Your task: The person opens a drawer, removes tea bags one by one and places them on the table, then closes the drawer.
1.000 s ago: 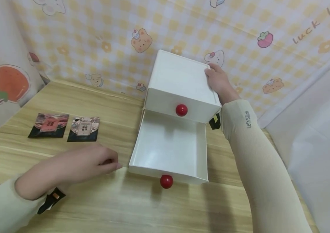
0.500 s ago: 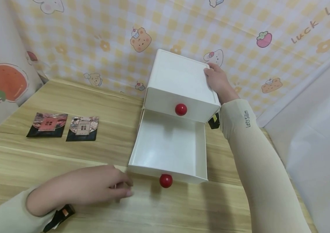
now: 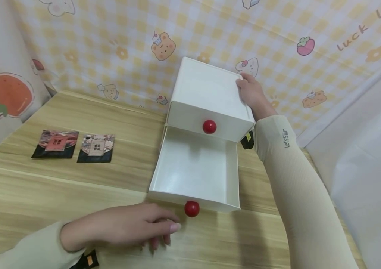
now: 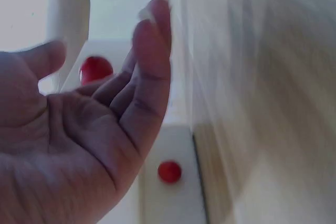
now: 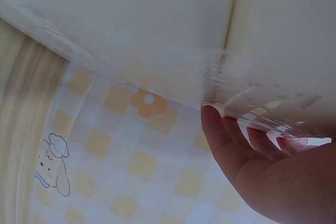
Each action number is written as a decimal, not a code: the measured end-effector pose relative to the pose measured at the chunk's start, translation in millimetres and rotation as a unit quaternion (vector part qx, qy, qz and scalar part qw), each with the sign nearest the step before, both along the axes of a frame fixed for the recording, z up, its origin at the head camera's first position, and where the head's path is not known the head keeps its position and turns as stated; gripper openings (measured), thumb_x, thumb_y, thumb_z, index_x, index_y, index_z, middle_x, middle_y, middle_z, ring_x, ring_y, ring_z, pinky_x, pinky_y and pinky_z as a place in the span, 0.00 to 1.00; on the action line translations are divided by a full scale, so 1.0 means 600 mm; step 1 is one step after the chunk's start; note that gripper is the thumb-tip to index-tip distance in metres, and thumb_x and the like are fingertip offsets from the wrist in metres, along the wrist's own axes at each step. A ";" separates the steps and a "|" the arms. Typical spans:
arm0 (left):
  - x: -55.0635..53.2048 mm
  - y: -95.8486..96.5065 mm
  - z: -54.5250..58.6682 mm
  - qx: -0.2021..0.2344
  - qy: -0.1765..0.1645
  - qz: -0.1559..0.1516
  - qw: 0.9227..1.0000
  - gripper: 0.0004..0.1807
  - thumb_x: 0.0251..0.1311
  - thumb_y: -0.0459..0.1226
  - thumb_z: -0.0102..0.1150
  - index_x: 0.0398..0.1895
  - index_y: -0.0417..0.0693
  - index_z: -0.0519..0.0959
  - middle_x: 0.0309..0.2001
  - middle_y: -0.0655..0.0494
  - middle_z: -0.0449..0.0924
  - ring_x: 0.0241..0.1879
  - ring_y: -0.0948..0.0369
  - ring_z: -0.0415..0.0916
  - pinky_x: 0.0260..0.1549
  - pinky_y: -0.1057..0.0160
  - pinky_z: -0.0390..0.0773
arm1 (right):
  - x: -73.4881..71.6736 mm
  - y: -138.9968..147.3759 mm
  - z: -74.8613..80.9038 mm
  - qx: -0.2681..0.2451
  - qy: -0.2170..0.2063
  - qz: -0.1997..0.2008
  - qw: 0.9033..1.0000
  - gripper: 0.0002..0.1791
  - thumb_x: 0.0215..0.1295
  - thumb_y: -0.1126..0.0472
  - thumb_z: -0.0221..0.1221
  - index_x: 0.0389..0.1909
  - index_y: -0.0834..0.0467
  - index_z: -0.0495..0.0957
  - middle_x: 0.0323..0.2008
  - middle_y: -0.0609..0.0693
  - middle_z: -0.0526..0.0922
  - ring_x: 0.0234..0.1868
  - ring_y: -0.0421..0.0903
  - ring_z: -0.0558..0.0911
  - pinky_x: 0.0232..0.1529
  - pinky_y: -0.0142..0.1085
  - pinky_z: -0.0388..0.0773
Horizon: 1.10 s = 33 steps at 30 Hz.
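Note:
A white two-drawer cabinet stands against the back curtain. Its lower drawer is pulled well out, with the white inside showing; the upper drawer is in and carries a red round knob. My left hand hovers at the front left of the lower drawer's red knob, fingers loosely bent and holding nothing. In the left wrist view, its palm and fingers lie apart from both knobs. Over the cabinet's top right edge, my right hand grips with the thumb on top; its fingertips touch the back edge in the right wrist view.
Two flat printed sachets, one pink and one pale floral, lie side by side on the wooden table, left of the cabinet. A checked curtain hangs behind; white sheets close off the sides.
My left hand has moved right and toward me, from beside the drawer's left front corner to near the lower knob. My right hand, the cabinet and the sachets stay put.

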State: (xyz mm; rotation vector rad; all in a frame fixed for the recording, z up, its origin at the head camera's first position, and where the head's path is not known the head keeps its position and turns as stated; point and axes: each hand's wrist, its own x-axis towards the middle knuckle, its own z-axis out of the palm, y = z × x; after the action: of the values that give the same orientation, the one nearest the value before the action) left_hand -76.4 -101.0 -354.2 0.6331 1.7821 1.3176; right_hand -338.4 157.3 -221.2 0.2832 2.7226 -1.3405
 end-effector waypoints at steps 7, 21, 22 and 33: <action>0.010 0.021 -0.016 0.082 -0.095 -0.006 0.992 0.27 0.79 0.52 0.39 0.48 0.40 0.80 0.36 0.45 0.86 0.25 0.61 0.80 0.22 0.67 0.79 | 0.000 0.001 -0.001 -0.003 -0.001 0.003 1.000 0.30 0.81 0.45 0.37 0.80 0.36 0.48 0.82 0.38 0.49 0.80 0.41 0.55 0.80 0.39 0.51; 0.016 0.070 -0.031 0.187 -0.201 0.095 0.957 0.32 0.76 0.54 0.42 0.61 0.32 0.68 0.35 0.49 0.86 0.26 0.63 0.82 0.25 0.68 0.81 | 0.001 0.001 -0.001 0.004 0.003 -0.001 1.000 0.29 0.81 0.45 0.37 0.80 0.36 0.49 0.82 0.39 0.49 0.80 0.41 0.56 0.80 0.38 0.52; 0.016 0.072 -0.032 0.192 -0.209 0.101 0.953 0.32 0.76 0.54 0.43 0.61 0.32 0.68 0.34 0.51 0.86 0.26 0.64 0.82 0.26 0.68 0.81 | 0.001 0.001 -0.001 0.003 0.003 -0.002 1.000 0.29 0.81 0.45 0.37 0.80 0.36 0.50 0.82 0.39 0.49 0.79 0.41 0.57 0.80 0.38 0.52; 0.010 0.082 -0.032 0.239 -0.254 0.118 0.930 0.32 0.76 0.51 0.43 0.65 0.31 0.67 0.32 0.58 0.82 0.28 0.66 0.80 0.33 0.68 0.81 | 0.000 0.003 -0.002 -0.002 0.006 0.001 1.000 0.29 0.81 0.46 0.37 0.80 0.37 0.51 0.81 0.40 0.53 0.77 0.42 0.61 0.79 0.37 0.55</action>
State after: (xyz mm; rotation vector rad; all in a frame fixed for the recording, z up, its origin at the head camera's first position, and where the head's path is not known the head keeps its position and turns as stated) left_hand -70.7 -51.7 -373.4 0.2852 1.1414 1.9077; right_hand -338.2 158.8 -222.3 0.2735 2.7279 -1.3516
